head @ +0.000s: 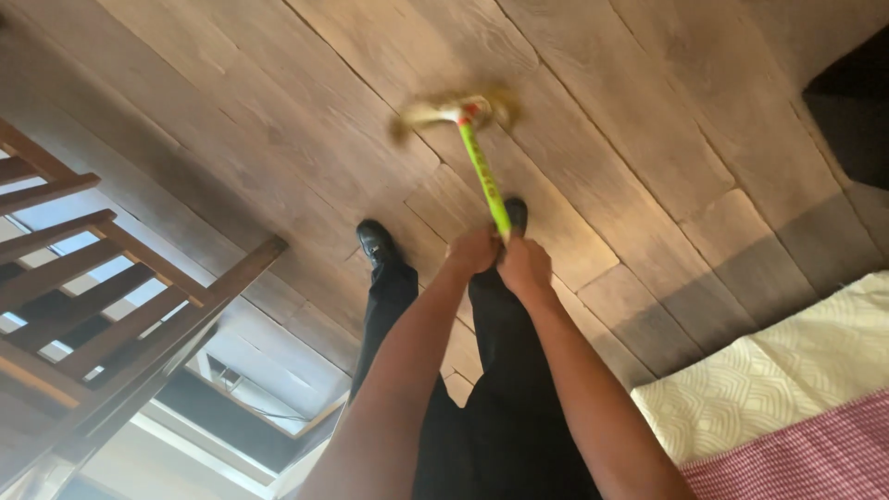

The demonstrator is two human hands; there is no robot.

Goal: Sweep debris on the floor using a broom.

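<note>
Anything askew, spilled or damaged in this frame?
Nothing stands out. Both hands, left hand and right hand, grip a green-handled broom; its head is motion-blurred on the wooden floor. No spill or damage shows.

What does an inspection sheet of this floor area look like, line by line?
Surface: grey-brown wooden plank floor, bare where visible.
Job's things: yellow-green stick with blurred tan head, head down at the floor.
Clutter: nothing seen.
Grippers: left hand and right hand both grip the stick's upper end, side by side.
Cables: nothing seen.
Surroundings: brown wooden slatted chair at left; cream quilted bedding with red checked cloth at right; black shoes and dark trousers below.
</note>
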